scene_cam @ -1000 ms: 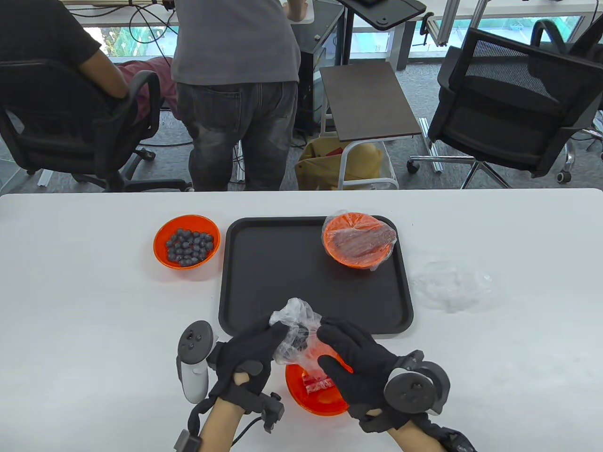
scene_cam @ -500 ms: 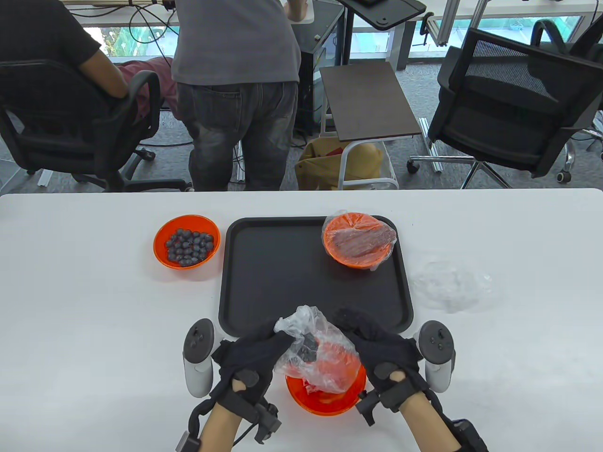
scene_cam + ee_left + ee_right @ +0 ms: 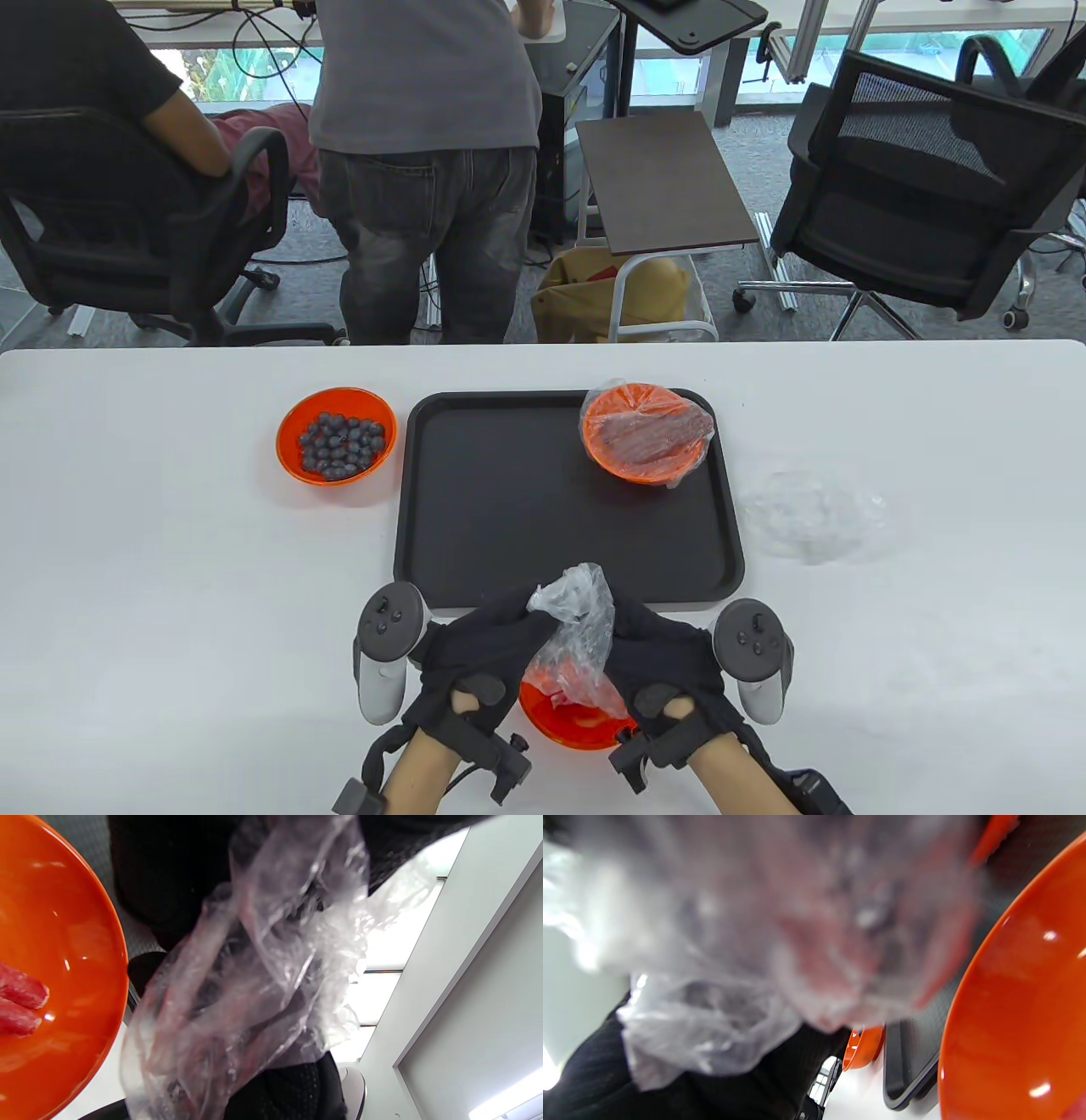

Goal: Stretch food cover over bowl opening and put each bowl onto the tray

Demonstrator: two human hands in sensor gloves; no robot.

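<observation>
Both gloved hands hold a crumpled clear food cover (image 3: 575,632) above an orange bowl (image 3: 567,723) with red pieces, at the table's near edge. My left hand (image 3: 492,649) grips the cover's left side, my right hand (image 3: 649,654) its right side. In the left wrist view the cover (image 3: 254,984) hangs beside the bowl (image 3: 63,984). The right wrist view shows the blurred cover (image 3: 755,942) and the bowl rim (image 3: 1009,1005). A black tray (image 3: 509,509) carries a covered orange bowl (image 3: 646,431) at its far right corner. An uncovered orange bowl of blueberries (image 3: 337,444) stands left of the tray.
More clear covers (image 3: 813,514) lie on the white table right of the tray. Beyond the far edge a person (image 3: 424,153) stands, another person sits in a chair (image 3: 102,212) at left, and a small side table (image 3: 662,182) and an office chair (image 3: 925,187) stand behind.
Both hands have drawn closer together and nearer the table's front edge, bunching the cover over the bowl. The right hand turned so that its tracker faces up.
</observation>
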